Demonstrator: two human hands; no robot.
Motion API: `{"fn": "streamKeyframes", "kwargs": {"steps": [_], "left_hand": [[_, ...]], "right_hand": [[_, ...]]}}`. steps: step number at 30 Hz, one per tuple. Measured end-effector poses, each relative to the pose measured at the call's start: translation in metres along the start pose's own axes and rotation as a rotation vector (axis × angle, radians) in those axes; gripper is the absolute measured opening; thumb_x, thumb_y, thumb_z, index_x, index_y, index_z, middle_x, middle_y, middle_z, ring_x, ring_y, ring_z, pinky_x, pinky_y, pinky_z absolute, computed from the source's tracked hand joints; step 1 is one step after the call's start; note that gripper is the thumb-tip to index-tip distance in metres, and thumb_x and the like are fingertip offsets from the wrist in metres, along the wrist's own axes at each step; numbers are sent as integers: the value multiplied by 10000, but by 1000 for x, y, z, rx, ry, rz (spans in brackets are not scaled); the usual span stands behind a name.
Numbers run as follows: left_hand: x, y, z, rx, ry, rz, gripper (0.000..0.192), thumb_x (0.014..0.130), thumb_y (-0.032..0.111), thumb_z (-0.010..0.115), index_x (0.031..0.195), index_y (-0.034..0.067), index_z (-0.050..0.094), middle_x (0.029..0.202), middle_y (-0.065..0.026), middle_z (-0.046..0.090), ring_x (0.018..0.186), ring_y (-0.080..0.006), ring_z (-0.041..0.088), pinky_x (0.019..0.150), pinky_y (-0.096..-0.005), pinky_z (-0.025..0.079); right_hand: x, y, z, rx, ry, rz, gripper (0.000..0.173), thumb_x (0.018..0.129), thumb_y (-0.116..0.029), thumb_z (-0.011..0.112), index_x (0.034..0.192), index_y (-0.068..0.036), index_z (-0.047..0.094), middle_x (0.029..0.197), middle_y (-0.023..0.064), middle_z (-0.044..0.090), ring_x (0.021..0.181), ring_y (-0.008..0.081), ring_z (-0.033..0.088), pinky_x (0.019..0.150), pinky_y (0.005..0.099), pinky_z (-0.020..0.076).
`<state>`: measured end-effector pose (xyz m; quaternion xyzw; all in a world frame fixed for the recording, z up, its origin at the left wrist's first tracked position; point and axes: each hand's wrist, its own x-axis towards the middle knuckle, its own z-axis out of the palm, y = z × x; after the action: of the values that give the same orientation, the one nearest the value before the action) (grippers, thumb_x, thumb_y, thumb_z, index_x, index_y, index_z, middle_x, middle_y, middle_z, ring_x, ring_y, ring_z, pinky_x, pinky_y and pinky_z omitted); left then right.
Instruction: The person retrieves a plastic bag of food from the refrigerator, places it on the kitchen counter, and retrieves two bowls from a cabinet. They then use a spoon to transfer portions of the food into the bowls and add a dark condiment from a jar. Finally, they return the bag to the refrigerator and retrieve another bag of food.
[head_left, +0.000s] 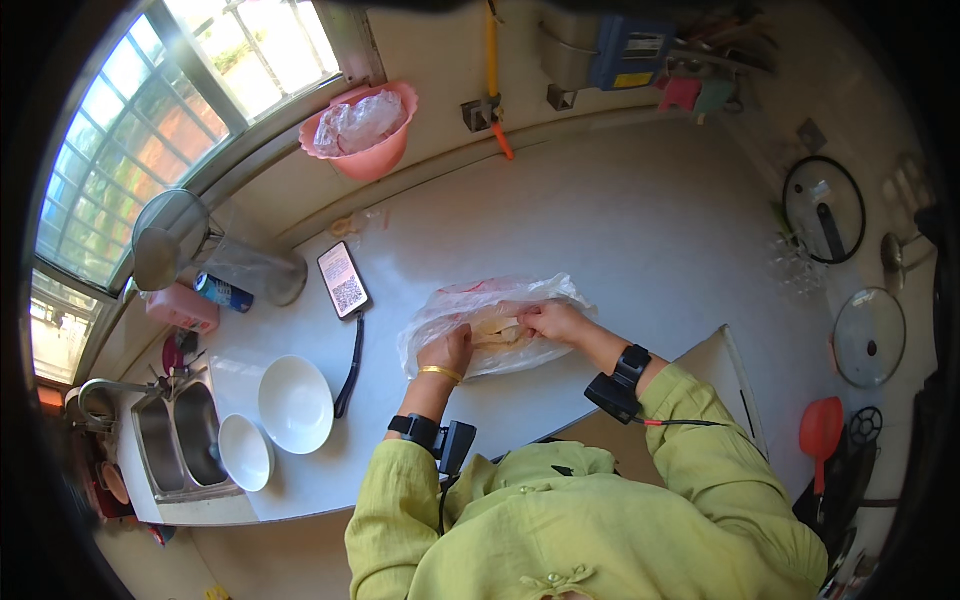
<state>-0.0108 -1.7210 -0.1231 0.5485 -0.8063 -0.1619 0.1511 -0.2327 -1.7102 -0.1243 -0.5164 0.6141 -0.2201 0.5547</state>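
Observation:
A crinkled translucent plastic bag (495, 291) with red print lies on the white countertop (637, 217) in front of me. Pale yellowish pieces (501, 334), perhaps food, show through its mouth; their exact kind is unclear. At the bag's left side, my left hand (448, 351) curls its fingers over the plastic. My right hand (556, 322) pinches the bag's right side, its fingertips close to the pale pieces. The folds partly hide both sets of fingertips.
Left of the bag lie a lit phone (344, 280) with a strap and two white bowls (296, 405) (246, 453). Beyond them is a double steel sink (180, 435). A glass jar (262, 266) and blue can (223, 292) stand by the window. Pot lids (870, 337) hang at right.

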Motion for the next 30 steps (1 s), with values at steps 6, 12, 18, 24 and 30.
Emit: {"fn": "streamKeyframes", "kwargs": {"steps": [6, 12, 18, 24, 30], "left_hand": [[6, 5, -6, 59, -33, -35, 111, 761, 193, 579, 745, 162, 685, 741, -135, 655, 693, -347, 627, 659, -430, 498], [7, 7, -8, 75, -59, -42, 116, 757, 199, 580, 738, 167, 689, 747, -133, 657, 693, -343, 630, 660, -427, 499], [9, 4, -2, 64, 81, 63, 102, 736, 175, 586, 720, 143, 682, 767, -139, 653, 718, -345, 620, 651, -437, 490], [8, 4, -3, 52, 72, 43, 77, 710, 146, 596, 711, 130, 671, 779, -126, 654, 741, -337, 619, 666, -432, 492], [7, 4, -14, -116, -1, 33, 200, 730, 53, 539, 855, 105, 685, 860, -163, 653, 828, -354, 614, 759, -403, 489]], "right_hand": [[-16, -15, -5, -238, 78, -119, 263, 831, -203, 559, 980, 6, 617, 791, 116, 664, 696, 194, 647, 684, 313, 496], [-20, -14, -2, -250, 97, -131, 252, 823, -210, 563, 959, -3, 612, 741, 101, 658, 700, 201, 647, 687, 320, 493], [-20, -6, 3, -282, 186, -183, 242, 815, -214, 571, 939, -9, 606, 724, 104, 651, 680, 200, 643, 676, 321, 492], [-22, -7, 4, -77, 140, -139, 197, 821, -144, 582, 932, 18, 601, 703, 72, 629, 623, 138, 604, 605, 276, 480], [-38, -17, 0, 165, 90, -50, 118, 824, -92, 579, 878, 11, 600, 677, 49, 603, 584, 100, 568, 533, 232, 449]]}}
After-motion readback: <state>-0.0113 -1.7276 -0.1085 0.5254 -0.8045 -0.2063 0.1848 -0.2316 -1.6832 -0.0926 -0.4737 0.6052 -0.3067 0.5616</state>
